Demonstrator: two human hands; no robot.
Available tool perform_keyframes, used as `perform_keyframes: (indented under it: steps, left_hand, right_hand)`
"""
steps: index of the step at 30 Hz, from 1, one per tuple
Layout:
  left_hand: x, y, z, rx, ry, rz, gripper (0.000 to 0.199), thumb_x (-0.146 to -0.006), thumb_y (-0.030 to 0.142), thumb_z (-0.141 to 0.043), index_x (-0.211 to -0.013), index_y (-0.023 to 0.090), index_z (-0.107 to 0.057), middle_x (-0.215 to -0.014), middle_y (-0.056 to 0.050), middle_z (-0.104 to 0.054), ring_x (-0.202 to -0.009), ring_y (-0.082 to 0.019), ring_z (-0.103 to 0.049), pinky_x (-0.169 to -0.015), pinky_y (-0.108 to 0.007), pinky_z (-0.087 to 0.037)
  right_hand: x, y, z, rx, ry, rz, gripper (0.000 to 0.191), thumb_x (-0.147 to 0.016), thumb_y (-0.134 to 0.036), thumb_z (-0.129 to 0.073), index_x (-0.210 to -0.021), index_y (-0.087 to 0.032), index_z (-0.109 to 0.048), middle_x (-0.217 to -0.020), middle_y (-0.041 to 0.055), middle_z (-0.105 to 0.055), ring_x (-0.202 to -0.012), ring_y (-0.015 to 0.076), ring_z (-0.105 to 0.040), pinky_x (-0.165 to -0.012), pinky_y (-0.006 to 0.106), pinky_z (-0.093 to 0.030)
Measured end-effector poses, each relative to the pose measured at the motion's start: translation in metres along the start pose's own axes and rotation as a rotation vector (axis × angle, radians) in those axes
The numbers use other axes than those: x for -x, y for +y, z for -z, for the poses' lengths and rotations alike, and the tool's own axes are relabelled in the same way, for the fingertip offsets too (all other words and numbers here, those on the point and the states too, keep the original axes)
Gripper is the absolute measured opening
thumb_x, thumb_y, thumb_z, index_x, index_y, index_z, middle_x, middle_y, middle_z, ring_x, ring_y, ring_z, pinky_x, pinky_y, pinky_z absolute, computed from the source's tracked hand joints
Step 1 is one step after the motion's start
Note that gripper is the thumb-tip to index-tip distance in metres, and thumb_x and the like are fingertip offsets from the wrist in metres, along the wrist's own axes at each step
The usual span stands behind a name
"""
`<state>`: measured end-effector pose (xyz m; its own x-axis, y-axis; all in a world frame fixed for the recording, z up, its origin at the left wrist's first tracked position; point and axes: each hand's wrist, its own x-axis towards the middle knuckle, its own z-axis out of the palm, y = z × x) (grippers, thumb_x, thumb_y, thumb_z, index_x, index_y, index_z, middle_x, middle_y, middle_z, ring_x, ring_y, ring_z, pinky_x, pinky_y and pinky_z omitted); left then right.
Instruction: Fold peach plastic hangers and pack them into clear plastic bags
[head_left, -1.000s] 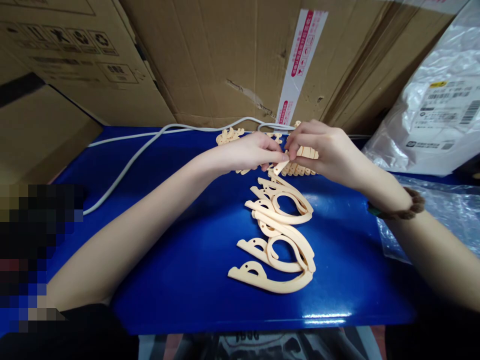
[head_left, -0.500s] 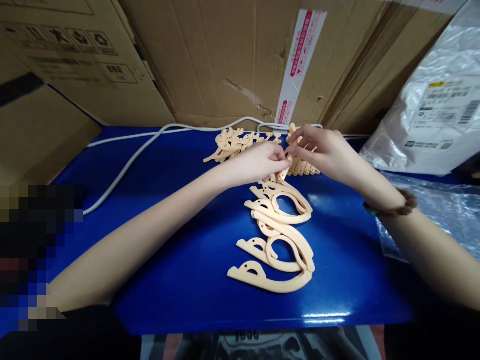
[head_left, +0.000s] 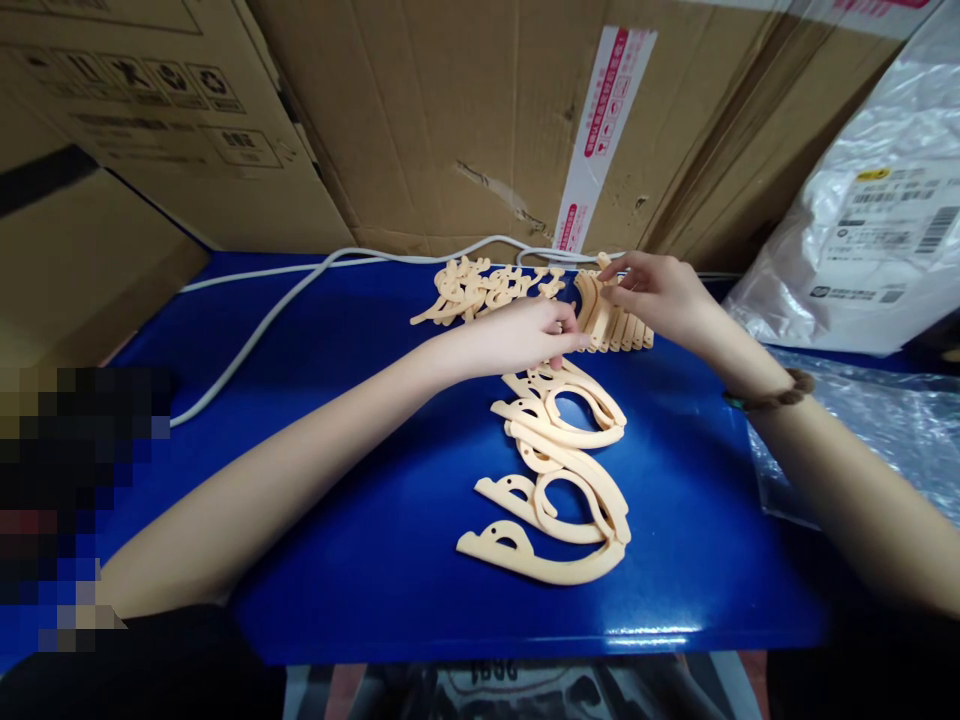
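My right hand (head_left: pixel 654 287) is at the far side of the table, its fingertips closed around the upper part of a cream plastic hanger arm (head_left: pixel 598 325) on top of a row of similar pieces (head_left: pixel 626 330). Beside the row's near left end, my left hand (head_left: pixel 546 335) has bent fingers with thumb and forefinger apart. Its forefinger tip is by the lower end of that piece, and nothing shows in its grasp. Below it, several curved cream hanger arms (head_left: pixel 570 570) with half-round loops lie overlapping in a column. A heap of small cream hook pieces (head_left: pixel 469 290) lies beyond my left wrist.
The blue table (head_left: pixel 360 540) is backed by cardboard boxes (head_left: pixel 450 120). A white cable (head_left: pixel 259 345) runs along the back and left. At the right stand a white plastic parcel (head_left: pixel 847 230) and a clear bubble-wrap sheet (head_left: pixel 847 430).
Between my hands, the hanger arm has moved right onto the row. My right hand has shifted slightly right with it, and my left fingers have loosened from its lower end.
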<state>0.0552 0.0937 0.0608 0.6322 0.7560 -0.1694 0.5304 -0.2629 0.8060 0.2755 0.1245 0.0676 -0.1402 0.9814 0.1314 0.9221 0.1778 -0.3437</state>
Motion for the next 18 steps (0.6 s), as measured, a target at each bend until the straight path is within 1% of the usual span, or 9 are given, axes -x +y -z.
perform_keyframes:
  steps: [4, 7, 11, 14, 18]
  left_hand:
    - [0.0, -0.001, 0.001, -0.022, -0.011, -0.014, 0.023, -0.099, 0.038, -0.058, -0.103, 0.016, -0.065, -0.086, -0.005, -0.075, -0.072, -0.014, -0.065, -0.063, -0.025, -0.042]
    - [0.0, -0.003, 0.001, -0.016, -0.01, -0.018, 0.023, -0.099, 0.037, -0.057, -0.104, 0.016, -0.066, -0.088, -0.005, -0.075, -0.072, -0.014, -0.064, -0.063, -0.025, -0.041]
    - [0.0, -0.004, 0.001, -0.018, -0.018, -0.027, 0.023, -0.099, 0.037, -0.056, -0.104, 0.016, -0.066, -0.087, -0.005, -0.074, -0.07, -0.013, -0.061, -0.062, -0.025, -0.039]
    - [0.0, -0.004, 0.0, -0.022, -0.016, -0.027, 0.023, -0.099, 0.038, -0.056, -0.103, 0.017, -0.066, -0.087, -0.004, -0.074, -0.068, -0.013, -0.059, -0.06, -0.025, -0.037]
    - [0.0, -0.004, 0.001, -0.039, -0.006, -0.026, 0.024, -0.099, 0.039, -0.056, -0.102, 0.017, -0.065, -0.087, -0.004, -0.074, -0.071, -0.014, -0.061, -0.062, -0.025, -0.038]
  right_hand:
    - [-0.003, 0.007, -0.004, 0.065, -0.031, -0.011, 0.035, -0.085, -0.035, -0.062, -0.113, -0.021, -0.077, -0.093, 0.0093, -0.076, -0.083, 0.0264, -0.068, -0.075, 0.039, -0.047]
    - [-0.004, 0.009, -0.008, 0.107, -0.064, -0.015, 0.035, -0.084, -0.035, -0.061, -0.112, -0.022, -0.077, -0.092, 0.0092, -0.076, -0.082, 0.0272, -0.069, -0.073, 0.038, -0.047]
    - [-0.004, 0.009, -0.011, 0.145, -0.083, -0.018, 0.036, -0.086, -0.034, -0.059, -0.115, -0.021, -0.076, -0.097, 0.0109, -0.077, -0.087, 0.0291, -0.07, -0.074, 0.039, -0.047]
    - [-0.003, 0.008, -0.011, 0.155, -0.092, -0.016, 0.038, -0.087, -0.033, -0.057, -0.117, -0.02, -0.075, -0.099, 0.0115, -0.078, -0.086, 0.0288, -0.07, -0.074, 0.039, -0.047]
    - [-0.003, 0.008, -0.011, 0.15, -0.085, -0.017, 0.039, -0.086, -0.032, -0.056, -0.118, -0.02, -0.075, -0.098, 0.0113, -0.077, -0.084, 0.0282, -0.069, -0.072, 0.038, -0.046]
